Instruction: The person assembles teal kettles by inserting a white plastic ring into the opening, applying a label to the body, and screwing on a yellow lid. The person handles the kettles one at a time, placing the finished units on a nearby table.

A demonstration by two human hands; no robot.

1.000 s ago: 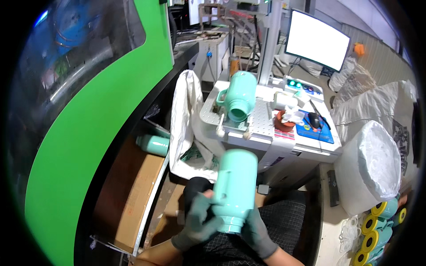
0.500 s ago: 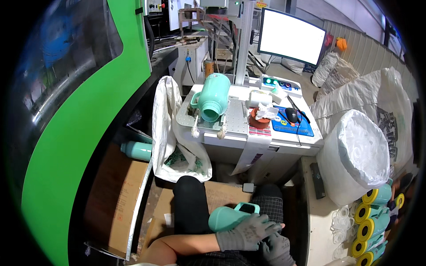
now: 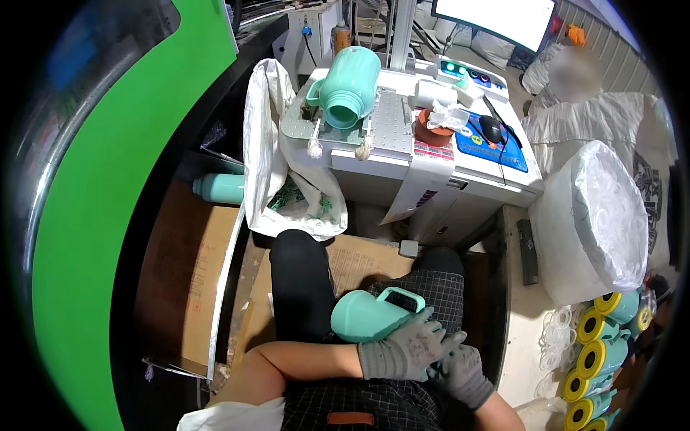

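A teal thermos flask shell (image 3: 365, 316) with a side handle lies tilted across my lap, its wide end to the left. My left hand (image 3: 410, 350), in a grey glove, lies over its narrower end and grips it, fingers pointing right. Also gloved in grey, my right hand (image 3: 466, 372) is curled against that same end, close to my left fingertips. The mouth of the shell is hidden under both hands, and whatever small part may be there cannot be made out. On the machine's perforated plate (image 3: 394, 115) another teal flask shell (image 3: 351, 79) lies with its opening facing me.
A white sack (image 3: 260, 144) with green scraps stands left of the machine. One teal flask (image 3: 221, 188) lies by a cardboard box (image 3: 198, 305). At right are a lined white bag (image 3: 586, 230), clear rings (image 3: 557, 337) and several yellow-ended teal flasks (image 3: 591, 358). A mouse (image 3: 491, 129) sits on the machine top.
My view has tipped downward, so the machine sits higher in the picture. The shell on my lap has turned slightly, its handle now plainer. Both hands stay at its narrow end.
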